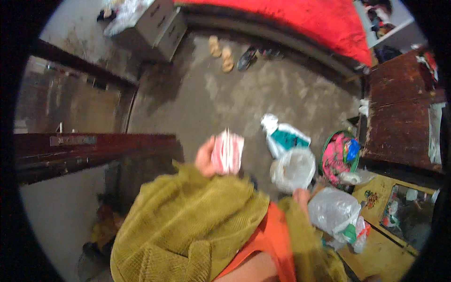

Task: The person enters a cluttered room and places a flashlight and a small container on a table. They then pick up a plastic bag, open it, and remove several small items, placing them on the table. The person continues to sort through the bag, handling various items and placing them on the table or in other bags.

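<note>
My left hand [204, 158] is closed around a pink-and-white striped packet [228, 153], held upright in front of my chest. It looks like a paper or thin plastic pack; blur hides what it contains. To the right, my right hand [301, 198] grips the near edge of a translucent white plastic container [294, 169], perhaps a tub or bucket. A teal-and-white sack [287, 139] lies on the floor just beyond the container. My fingertips on that side are partly hidden.
At right are a green basket [321, 158] of clothes, a filled plastic bag [334, 207] and a yellowish tabletop [384, 253]. A dark wooden door [105, 146] stands at left. Ahead, slippers [221, 53] and dark shoes [246, 58] lie before a red-covered bed [299, 21].
</note>
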The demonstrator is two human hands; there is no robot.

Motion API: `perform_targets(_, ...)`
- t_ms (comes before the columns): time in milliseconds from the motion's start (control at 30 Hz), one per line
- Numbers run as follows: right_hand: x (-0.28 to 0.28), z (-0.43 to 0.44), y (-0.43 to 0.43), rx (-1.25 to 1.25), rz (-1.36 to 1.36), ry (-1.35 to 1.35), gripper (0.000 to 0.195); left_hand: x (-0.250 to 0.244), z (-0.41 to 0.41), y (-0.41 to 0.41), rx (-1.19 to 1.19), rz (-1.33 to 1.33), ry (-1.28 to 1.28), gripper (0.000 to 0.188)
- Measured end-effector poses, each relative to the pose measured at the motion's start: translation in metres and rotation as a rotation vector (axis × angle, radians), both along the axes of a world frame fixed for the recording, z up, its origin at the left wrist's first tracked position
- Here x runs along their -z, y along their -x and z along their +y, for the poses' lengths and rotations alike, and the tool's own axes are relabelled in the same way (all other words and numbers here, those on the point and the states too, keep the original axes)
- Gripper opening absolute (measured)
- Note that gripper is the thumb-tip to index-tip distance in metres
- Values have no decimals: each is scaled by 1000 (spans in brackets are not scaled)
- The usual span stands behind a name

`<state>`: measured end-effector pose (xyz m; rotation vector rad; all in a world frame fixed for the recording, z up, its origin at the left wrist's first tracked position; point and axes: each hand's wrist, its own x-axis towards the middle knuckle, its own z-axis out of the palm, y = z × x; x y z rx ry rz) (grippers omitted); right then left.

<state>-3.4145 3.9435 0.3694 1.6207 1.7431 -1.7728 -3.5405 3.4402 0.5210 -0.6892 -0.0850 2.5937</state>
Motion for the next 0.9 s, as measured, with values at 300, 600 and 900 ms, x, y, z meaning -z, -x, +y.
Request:
perform_targets(300, -43, -177, 273, -155, 114, 85, 15, -42, -149, 161, -346, 226, 216, 54)
perform_targets(600, 2, -302, 496, -407, 72, 47, 10, -3, -183, 190, -260, -11, 498, 57)
perform_targets(900, -11, -304, 531, -713, -103, -41, 12, -79, -147, 179, -382, -154, 580, 59)
